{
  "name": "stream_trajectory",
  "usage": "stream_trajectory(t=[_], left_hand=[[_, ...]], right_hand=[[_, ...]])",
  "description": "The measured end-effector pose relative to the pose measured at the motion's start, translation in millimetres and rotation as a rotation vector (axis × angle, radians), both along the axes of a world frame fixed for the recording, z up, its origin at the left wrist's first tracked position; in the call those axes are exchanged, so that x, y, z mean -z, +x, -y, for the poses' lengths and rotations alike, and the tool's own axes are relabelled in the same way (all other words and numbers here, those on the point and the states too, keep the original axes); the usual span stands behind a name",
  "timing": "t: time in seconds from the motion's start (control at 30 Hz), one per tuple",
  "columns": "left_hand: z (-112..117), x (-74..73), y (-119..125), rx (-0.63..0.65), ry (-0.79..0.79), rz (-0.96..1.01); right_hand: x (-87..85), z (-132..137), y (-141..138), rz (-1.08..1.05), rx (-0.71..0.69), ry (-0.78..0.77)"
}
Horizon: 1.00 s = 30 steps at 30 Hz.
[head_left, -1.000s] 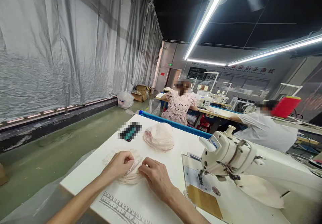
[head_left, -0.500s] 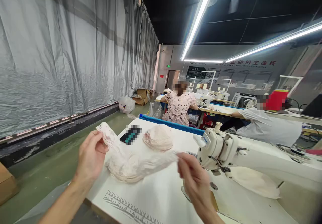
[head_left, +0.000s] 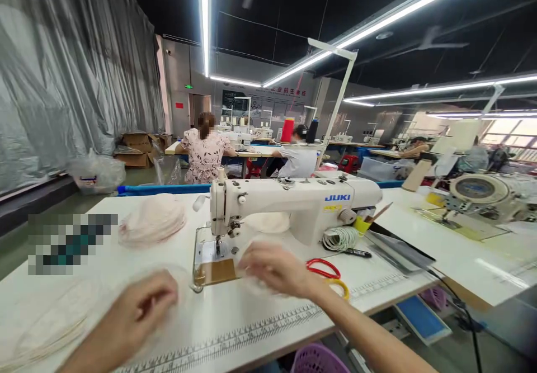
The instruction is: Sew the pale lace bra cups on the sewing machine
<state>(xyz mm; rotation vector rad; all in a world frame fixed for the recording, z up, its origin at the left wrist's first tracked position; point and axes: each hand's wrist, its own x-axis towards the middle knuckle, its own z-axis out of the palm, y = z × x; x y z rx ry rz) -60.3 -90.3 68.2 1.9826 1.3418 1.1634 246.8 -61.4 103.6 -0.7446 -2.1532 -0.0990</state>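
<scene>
My left hand (head_left: 138, 311) is low over the white table (head_left: 268, 317), fingers curled on a pale lace piece (head_left: 178, 283) that shows only as a blur. My right hand (head_left: 272, 267) is smeared by motion just right of the needle plate (head_left: 213, 269) of the white JUKI sewing machine (head_left: 293, 202). Faint pale fabric (head_left: 255, 288) lies around and under it, and its grip is unclear. A blurred heap of lace (head_left: 54, 322) lies on the table to the left of my left hand.
A stack of pinkish cups (head_left: 153, 225) sits behind the left hand, beside a pixelated object (head_left: 71, 244). Red scissors (head_left: 322, 267) and a yellow ring (head_left: 340, 287) lie right of my right hand. A purple basket (head_left: 319, 360) is below the table edge. Other people sit at tables behind.
My view has swung right to the sewing machine. Both hands came down from holding the lace stretched in the air; the right hand is now by the needle plate.
</scene>
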Motion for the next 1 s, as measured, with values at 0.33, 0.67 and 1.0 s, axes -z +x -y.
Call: stream_trajectory(t=[0.33,0.67,1.0], left_hand=[[-13,79.7,19,0.15,0.458,-0.463],[-33,97.5,33,0.208,0.432,-0.581],[-37,95.9,38,0.249,0.489,-0.587]], right_hand=[[86.6,22,128,0.353,0.417,-0.168],[78.1,19,64,0.228,0.314,-0.163],[69.1,7,29,0.467,0.075,-0.404]])
